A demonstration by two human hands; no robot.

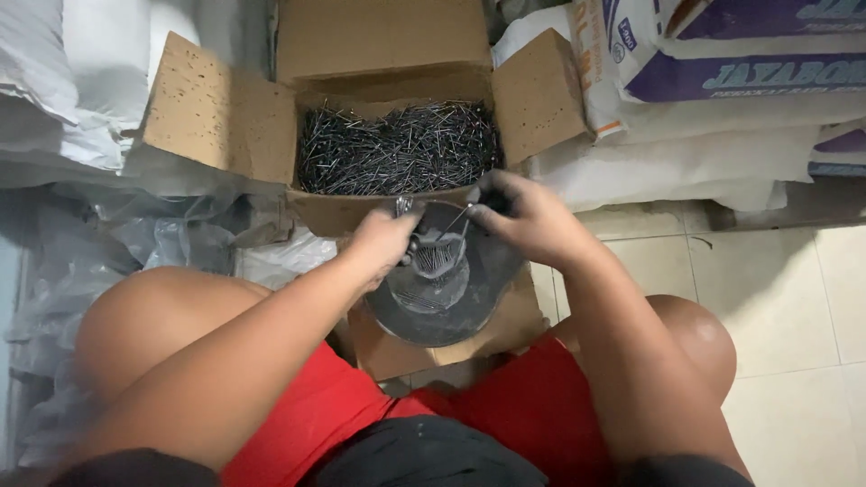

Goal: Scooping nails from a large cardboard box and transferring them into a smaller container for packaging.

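Cardboard box (361, 108), brown, flaps folded outward, standing on the floor ahead of the knees and filled with loose dark steel nails (397, 149) lying in every direction.

Grey metal pan (442, 289), round and shallow, like a scale pan, resting on a flat sheet of cardboard (505, 329) between the thighs and just below the box's near wall. A small heap of nails lies in its middle.

Left hand (383, 243): closed over the pan's upper left rim, fingers curled on what looks like a bunch of nails; the grip itself is partly hidden, so exactly what it clamps cannot be told.

Right hand (528, 216): fingers pinched together on a few nails at the pan's upper right edge, fingertips blackened, held just over the box's near wall.

Handling note, as a judgement: the nails are thin, sharp and tangle readily. Small pinches held by the shanks, points turned away from the palm, would serve better than big grabs. Lowering them into the pan's centre keeps them from bouncing over the shallow rim onto the cardboard. The left hand is best kept steadying the rim so the pan does not tip on its soft base.

Surroundings: white woven sacks (704, 153) stacked to the right, crumpled clear plastic sheeting (153, 234) to the left, pale floor tiles (785, 307).
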